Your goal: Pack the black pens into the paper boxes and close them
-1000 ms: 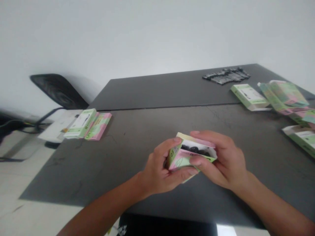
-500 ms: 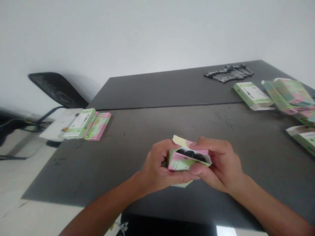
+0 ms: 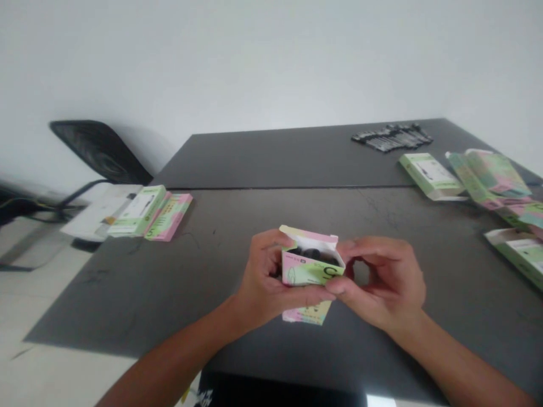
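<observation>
Cardboard box (image 3: 311, 273), left fingers (image 3: 303, 295) wrapped round, right fingers (image 3: 352, 293) half-open, touching corner

Open box (image 3: 311, 274), dark ends (image 3: 311, 254) showing

From the view's centre, at five o'clock the left hand (image 3: 269, 277) grips the box, the right hand (image 3: 388, 277) touching its three-o'clock side. On the worktop (image 3: 237, 220), pens (image 3: 392, 139) lie at two o'clock, cartons (image 3: 496, 170) at three, more boxes (image 3: 169, 217) at nine.
</observation>
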Available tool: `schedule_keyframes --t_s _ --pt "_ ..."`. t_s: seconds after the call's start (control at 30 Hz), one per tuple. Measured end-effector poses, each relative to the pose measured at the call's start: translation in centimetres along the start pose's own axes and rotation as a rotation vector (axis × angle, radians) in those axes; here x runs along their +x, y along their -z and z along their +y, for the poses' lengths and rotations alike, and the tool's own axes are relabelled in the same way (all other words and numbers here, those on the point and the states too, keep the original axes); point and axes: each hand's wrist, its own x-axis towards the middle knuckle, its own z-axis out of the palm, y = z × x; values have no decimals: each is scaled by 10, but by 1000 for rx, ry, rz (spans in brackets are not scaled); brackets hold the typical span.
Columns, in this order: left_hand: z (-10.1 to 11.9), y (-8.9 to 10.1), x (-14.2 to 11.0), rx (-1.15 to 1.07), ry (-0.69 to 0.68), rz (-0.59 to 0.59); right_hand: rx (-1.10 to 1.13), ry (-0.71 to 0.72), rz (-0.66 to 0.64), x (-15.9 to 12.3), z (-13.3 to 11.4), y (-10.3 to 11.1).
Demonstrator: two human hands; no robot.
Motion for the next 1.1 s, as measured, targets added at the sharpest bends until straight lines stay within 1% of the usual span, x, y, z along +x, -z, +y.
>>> schedule_keyframes --t_s 0.1,0.17,0.33,0.4,0.57,0.73,0.97,1.1 --pt "3 1 3 -52 -2 -7 -102 59 -20 4 -3 3" --pt "3 1 3 -59 -9 -20 -126 62 -26 8 -7 4" --pt "1 1 3 -55 -2 -33 -266 61 -146 16 -18 7" --pt "1 1 2 -56 -5 -39 -288 66 -162 17 -19 9" --pt "2 1 0 49 -11 -17 -189 43 -173 16 -18 9" --pt "3 0 -1 150 -46 3 -133 26 -152 14 -13 6" --pt "4 -1 -1 92 -47 -6 -122 23 -150 14 -11 3" --pt "0 2 -2 110 -17 -16 -131 33 -145 10 -7 2"
